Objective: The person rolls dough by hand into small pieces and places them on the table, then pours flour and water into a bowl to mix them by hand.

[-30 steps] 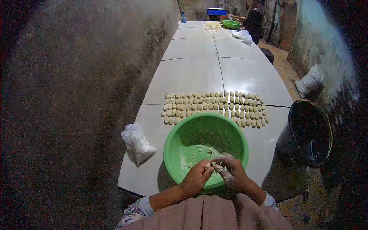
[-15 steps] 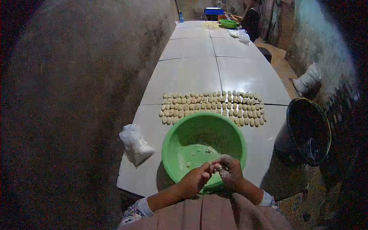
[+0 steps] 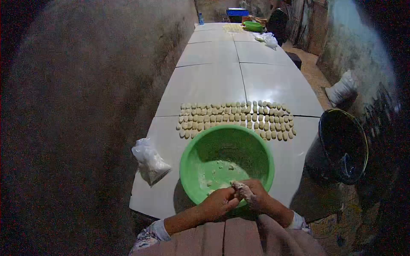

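A green plastic basin (image 3: 188, 149) stands at the near end of the white table, with small scraps of dough (image 3: 231, 167) and smears on its inside. Over its near rim my two hands meet. My left hand (image 3: 218, 203) is closed, its fingers against the right one. Whitish dough or flour coats the fingers of my right hand (image 3: 253, 194), which are bent and pressed together. Anything between the fingers is hidden. Behind the basin lie several rows of small oval dough pieces (image 3: 230, 117).
A clear bag of white powder (image 3: 150, 161) lies left of the basin. A black bucket (image 3: 318, 149) stands right of the table (image 3: 205, 85). At the far end are a person (image 3: 277, 24), another green basin (image 3: 253, 26), plastic bags (image 3: 268, 39) and more dough pieces (image 3: 232, 28).
My hands have shifted against each other: the right hand's coated fingers now point up and left, and the left hand sits slightly lower. The far person's arm has moved.
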Tool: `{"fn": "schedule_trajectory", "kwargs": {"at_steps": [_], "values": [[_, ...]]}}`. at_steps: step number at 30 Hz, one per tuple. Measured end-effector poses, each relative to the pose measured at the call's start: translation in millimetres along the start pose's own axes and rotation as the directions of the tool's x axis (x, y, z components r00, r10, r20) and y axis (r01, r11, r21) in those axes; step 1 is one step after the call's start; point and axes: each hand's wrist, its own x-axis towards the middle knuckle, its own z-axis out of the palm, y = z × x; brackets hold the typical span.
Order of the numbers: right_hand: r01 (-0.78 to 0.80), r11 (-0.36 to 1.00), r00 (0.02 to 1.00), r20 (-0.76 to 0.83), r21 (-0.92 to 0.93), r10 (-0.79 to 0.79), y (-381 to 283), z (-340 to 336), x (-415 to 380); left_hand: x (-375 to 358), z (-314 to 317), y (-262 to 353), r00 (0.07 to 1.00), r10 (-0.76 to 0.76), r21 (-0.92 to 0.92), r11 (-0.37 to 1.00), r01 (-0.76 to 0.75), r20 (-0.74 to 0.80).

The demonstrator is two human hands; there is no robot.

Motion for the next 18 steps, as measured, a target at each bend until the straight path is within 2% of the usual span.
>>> {"fn": "schedule_trajectory", "kwargs": {"at_steps": [1,2,3,4,5,6,7,8,9,10,12,13,14,15,16,18], "values": [[0.014,1.0,0.998,-0.067,0.02,-0.012,4.7,3.7,-1.3,-1.2,-0.7,7.8,1.0,0.02,-0.094,0.995,-0.022,-0.021],[0.014,1.0,0.998,-0.067,0.02,-0.012,3.8,2.5,-1.2,-1.1,-1.9,12.4,0.998,0.037,-0.186,0.981,-0.045,-0.045],[0.009,0.999,0.999,-0.036,0.045,-0.008,1.6,0.2,-0.5,-2.6,-7.5,12.9,0.994,-0.102,-0.293,0.95,0.109,0.041],[0.004,0.998,1.0,-0.003,0.07,-0.003,-1.4,-1.6,-0.2,-0.8,-5.6,4.8,0.994,-0.102,-0.293,0.95,0.11,0.041],[0.065,0.994,0.998,0.023,-0.09,-0.063,-5.8,-2.8,-1.3,2.5,-1.9,-10.1,0.999,0.034,-0.183,0.983,-0.031,0.012],[0.064,0.994,0.998,0.025,-0.088,-0.062,-3.1,-1.4,-1.9,3.3,-3.7,-6.4,0.985,0.171,-0.068,0.983,-0.17,-0.001],[0.074,0.977,0.997,-0.009,-0.199,-0.077,3.0,-0.1,-2.8,1.2,-4.7,3.2,0.999,0.048,-0.166,0.985,-0.044,0.018],[0.08,0.947,0.994,-0.04,-0.31,-0.097,10.3,1.6,-2.4,-0.5,-3.7,6.6,0.999,0.048,-0.167,0.985,-0.044,0.016],[-0.057,0.997,0.998,-0.038,-0.055,0.055,15.2,6.5,4.0,-1.4,-3.4,9.7,1.0,-0.014,-0.252,0.968,0.008,-0.021],[-0.056,0.997,0.998,-0.04,-0.056,0.054,16.6,1.9,2.5,-2.2,-3.7,14.4,0.996,-0.078,-0.336,0.94,0.056,-0.052],[-0.283,0.929,0.959,0.088,0.24,0.269,13.9,-12.4,-2.4,-2.2,-6.0,15.0,0.997,-0.024,-0.334,0.943,0.0,-0.068],[-0.188,0.968,0.982,0.057,0.167,0.181,19.5,-13.8,-0.8,-0.6,-3.2,6.2,0.991,0.037,-0.237,0.969,-0.067,-0.13],[-0.189,0.968,0.982,0.058,0.167,0.182,18.0,-11.7,-1.4,0.2,-1.4,1.6,0.978,0.103,-0.135,0.982,-0.129,-0.184],[-0.048,0.999,0.998,0.033,0.013,0.047,10.0,-6.8,-1.2,-2.3,-7.6,16.6,0.993,-0.001,-0.15,0.988,-0.017,-0.121],[0.094,0.985,0.995,0.03,-0.144,-0.091,4.6,-2.0,0.2,-1.5,-6.2,13.1,0.993,-0.001,-0.15,0.988,-0.017,-0.121],[0.08,0.993,0.996,-0.019,-0.086,-0.082,3.3,4.8,1.3,0.9,-2.9,5.2,0.991,0.051,-0.106,0.992,-0.065,-0.127]]}}
